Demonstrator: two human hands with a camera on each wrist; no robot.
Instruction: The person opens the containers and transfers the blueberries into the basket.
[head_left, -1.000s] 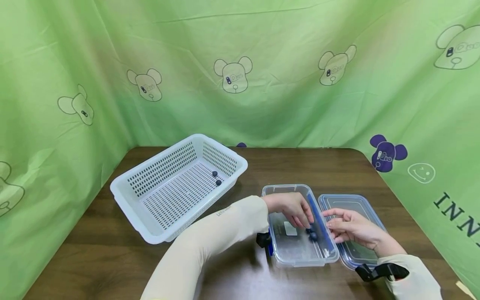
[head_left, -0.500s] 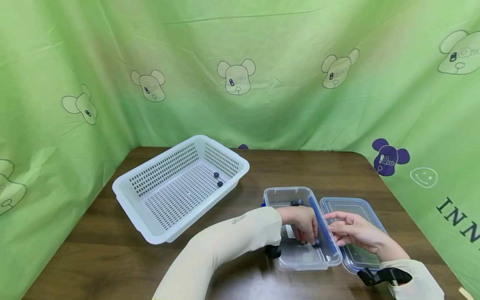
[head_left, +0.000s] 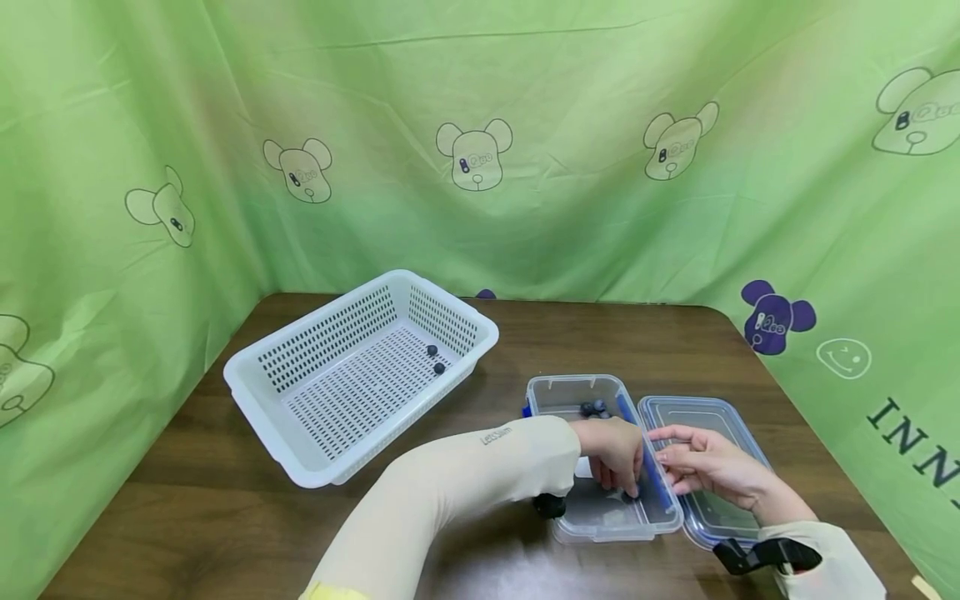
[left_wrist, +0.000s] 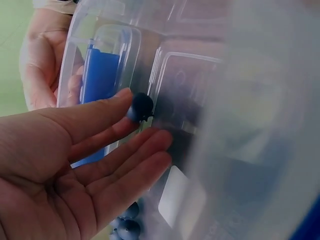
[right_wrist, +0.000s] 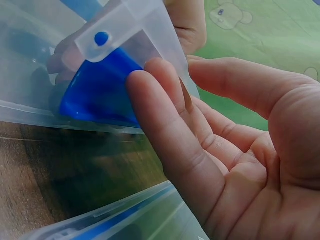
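Note:
Inside the clear plastic box [head_left: 603, 530], my left hand [head_left: 618, 450] reaches down near the right wall. In the left wrist view its thumb and forefinger pinch a blueberry [left_wrist: 141, 106], the other fingers stretched out. A cluster of blueberries [head_left: 594, 408] lies toward the box's far end. Outside the right wall is my right hand [head_left: 716, 468], its fingers loosely bent. In the right wrist view, those fingertips rest by the blue side latch [right_wrist: 102, 95], which hangs down, and the thumb lies near the box's edge. The right hand holds nothing.
A white perforated basket [head_left: 300, 454] stands at the left with two blueberries [head_left: 436, 359] on its floor. The box's clear lid [head_left: 693, 407] lies to the right, under my right hand. Brown tabletop [head_left: 187, 500] spreads around them; a green cloth [head_left: 390, 217] hangs behind.
My left hand has moved toward me and to the right inside the box, uncovering the far berries. My right hand has stayed at the box's side. The basket's two blueberries are unchanged.

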